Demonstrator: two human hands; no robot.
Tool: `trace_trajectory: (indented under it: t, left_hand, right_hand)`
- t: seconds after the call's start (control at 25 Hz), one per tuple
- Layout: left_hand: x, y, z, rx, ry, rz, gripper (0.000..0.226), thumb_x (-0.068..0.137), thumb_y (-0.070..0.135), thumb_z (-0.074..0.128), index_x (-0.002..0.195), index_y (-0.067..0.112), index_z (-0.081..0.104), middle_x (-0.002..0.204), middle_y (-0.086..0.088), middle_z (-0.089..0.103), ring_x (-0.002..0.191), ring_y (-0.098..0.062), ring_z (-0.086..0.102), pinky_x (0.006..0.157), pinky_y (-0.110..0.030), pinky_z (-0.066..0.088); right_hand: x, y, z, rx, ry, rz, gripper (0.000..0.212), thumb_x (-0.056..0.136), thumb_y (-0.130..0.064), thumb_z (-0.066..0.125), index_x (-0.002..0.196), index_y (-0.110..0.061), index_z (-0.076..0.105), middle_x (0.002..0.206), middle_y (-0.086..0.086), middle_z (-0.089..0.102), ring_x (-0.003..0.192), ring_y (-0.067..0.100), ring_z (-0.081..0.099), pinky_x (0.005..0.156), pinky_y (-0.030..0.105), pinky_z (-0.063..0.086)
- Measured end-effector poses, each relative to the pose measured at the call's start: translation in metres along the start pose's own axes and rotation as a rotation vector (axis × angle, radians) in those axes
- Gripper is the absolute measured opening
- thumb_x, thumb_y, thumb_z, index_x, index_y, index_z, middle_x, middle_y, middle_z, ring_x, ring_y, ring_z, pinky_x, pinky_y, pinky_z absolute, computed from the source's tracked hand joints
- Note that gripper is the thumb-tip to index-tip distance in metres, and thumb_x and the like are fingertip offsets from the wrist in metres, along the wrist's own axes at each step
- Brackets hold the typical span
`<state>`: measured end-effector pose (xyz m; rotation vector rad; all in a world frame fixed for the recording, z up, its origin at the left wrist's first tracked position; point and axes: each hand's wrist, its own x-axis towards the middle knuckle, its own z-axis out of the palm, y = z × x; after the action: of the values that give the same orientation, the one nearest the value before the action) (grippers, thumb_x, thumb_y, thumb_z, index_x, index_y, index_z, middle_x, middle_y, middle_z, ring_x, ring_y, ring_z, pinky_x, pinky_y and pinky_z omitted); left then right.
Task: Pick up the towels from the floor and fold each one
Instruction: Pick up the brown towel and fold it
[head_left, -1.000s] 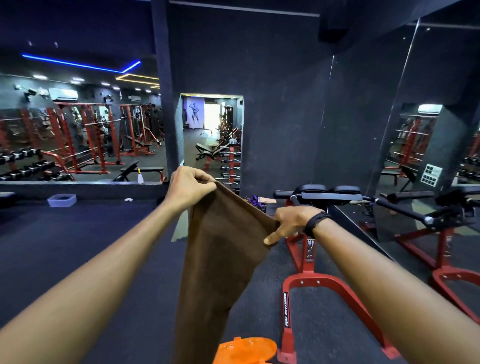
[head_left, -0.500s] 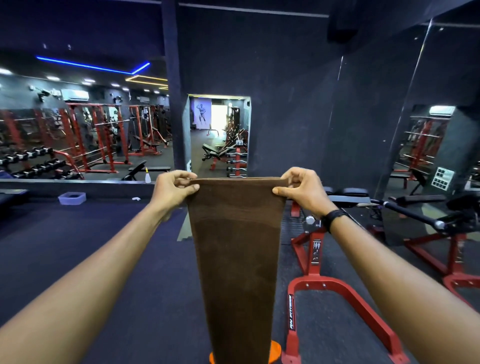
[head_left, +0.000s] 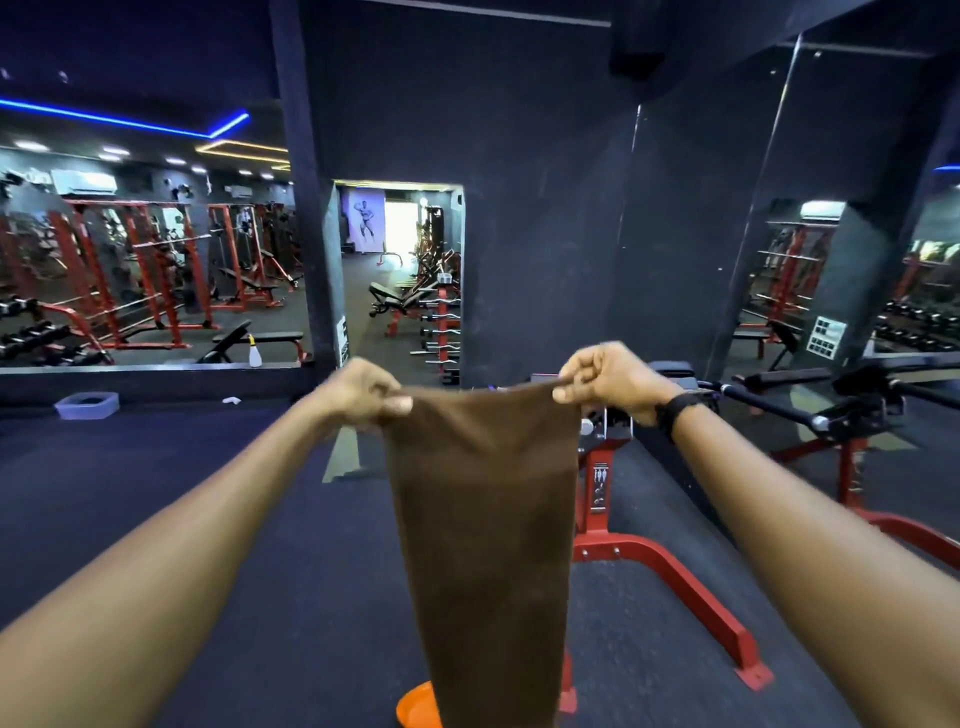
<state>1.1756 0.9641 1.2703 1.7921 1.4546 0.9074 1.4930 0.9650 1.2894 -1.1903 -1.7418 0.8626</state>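
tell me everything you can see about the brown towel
The brown towel looks like soft, matte terry cloth, plain dark brown with no visible pattern. It hangs upright as a long narrow strip, seemingly already folded lengthwise, its top edge stretched nearly level and sagging slightly. The left hand pinches the top left corner and the right hand the top right corner. Its lower end runs out of frame, covering part of an orange object on the floor.
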Motion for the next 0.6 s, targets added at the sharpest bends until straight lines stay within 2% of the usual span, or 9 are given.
trace_trajectory:
  t: [0.08,0.12,0.16,0.24,0.32,0.4,0.44,0.52,0.6]
  left_hand:
    - [0.007,0.034,-0.005,-0.445,0.162,0.167,0.014,0.085,0.020,0.071,0.096,0.017,0.065,0.086,-0.001,0.071,0.074,-0.011,0.067,0.064,-0.019,0.053]
    - [0.010,0.046,-0.007,-0.591,0.115,0.210,0.028,0.080,0.026,0.076,0.104,0.020,0.063,0.096,0.002,0.073,0.085,-0.009,0.069,0.075,-0.021,0.055]
    - [0.010,0.050,-0.003,-0.584,0.036,0.205,0.041,0.074,0.030,0.080,0.110,0.021,0.062,0.106,0.002,0.072,0.094,-0.010,0.068,0.084,-0.024,0.055]
    - [0.006,0.039,0.012,-0.384,-0.072,0.127,0.043,0.076,0.026,0.078,0.115,0.020,0.062,0.115,-0.001,0.069,0.101,-0.013,0.066,0.090,-0.029,0.053]
    - [0.003,0.015,0.016,-0.284,-0.059,0.001,0.039,0.080,0.028,0.074,0.116,0.017,0.064,0.110,-0.001,0.071,0.096,-0.013,0.066,0.081,-0.031,0.054]
    - [0.003,-0.007,0.007,-0.313,-0.083,-0.137,0.044,0.076,0.035,0.076,0.113,0.013,0.067,0.107,-0.004,0.072,0.100,-0.018,0.066,0.086,-0.035,0.054]
    - [0.002,-0.014,0.001,-0.310,-0.103,-0.196,0.042,0.077,0.036,0.075,0.111,0.012,0.068,0.107,-0.006,0.072,0.101,-0.020,0.066,0.087,-0.036,0.054]
    - [-0.002,-0.016,-0.005,-0.288,-0.135,-0.277,0.032,0.082,0.032,0.073,0.107,0.013,0.069,0.104,-0.007,0.073,0.090,-0.015,0.066,0.070,-0.028,0.054]
    - [-0.004,-0.005,-0.004,-0.349,-0.066,-0.243,0.023,0.085,0.027,0.070,0.102,0.013,0.067,0.082,-0.002,0.074,0.068,-0.008,0.065,0.050,-0.019,0.049]
  right_hand:
    - [0.015,-0.031,-0.020,0.320,0.149,-0.091,0.022,0.074,-0.007,0.076,0.089,-0.013,0.062,0.069,-0.002,0.069,0.061,0.006,0.065,0.059,0.021,0.054]
    - [0.022,-0.040,-0.024,0.427,0.130,-0.105,0.031,0.071,-0.014,0.077,0.099,-0.013,0.062,0.083,-0.001,0.073,0.072,0.009,0.069,0.066,0.024,0.057]
    - [0.022,-0.041,-0.018,0.414,0.078,-0.067,0.043,0.069,-0.019,0.077,0.108,-0.011,0.062,0.096,0.002,0.073,0.085,0.014,0.070,0.073,0.029,0.059]
    - [0.013,-0.010,0.008,0.302,-0.006,0.060,0.048,0.070,-0.016,0.078,0.114,-0.006,0.063,0.110,0.008,0.070,0.102,0.023,0.067,0.084,0.032,0.058]
    - [0.000,0.020,0.030,0.293,-0.008,0.184,0.048,0.068,-0.015,0.081,0.111,-0.001,0.065,0.110,0.013,0.069,0.104,0.027,0.065,0.081,0.030,0.058]
    - [-0.006,0.040,0.037,0.347,-0.041,0.245,0.053,0.066,-0.020,0.081,0.111,0.002,0.064,0.111,0.017,0.069,0.097,0.025,0.068,0.077,0.029,0.059]
    - [-0.007,0.042,0.039,0.376,-0.067,0.260,0.045,0.074,-0.017,0.077,0.112,0.003,0.064,0.109,0.017,0.068,0.091,0.022,0.069,0.073,0.027,0.059]
    - [-0.007,0.035,0.045,0.363,-0.127,0.278,0.035,0.084,-0.013,0.069,0.115,0.002,0.064,0.108,0.016,0.068,0.087,0.018,0.068,0.071,0.025,0.059]
    - [0.001,0.019,0.048,0.346,-0.155,0.267,0.043,0.081,-0.016,0.071,0.119,0.001,0.063,0.112,0.017,0.068,0.093,0.021,0.067,0.078,0.028,0.059]
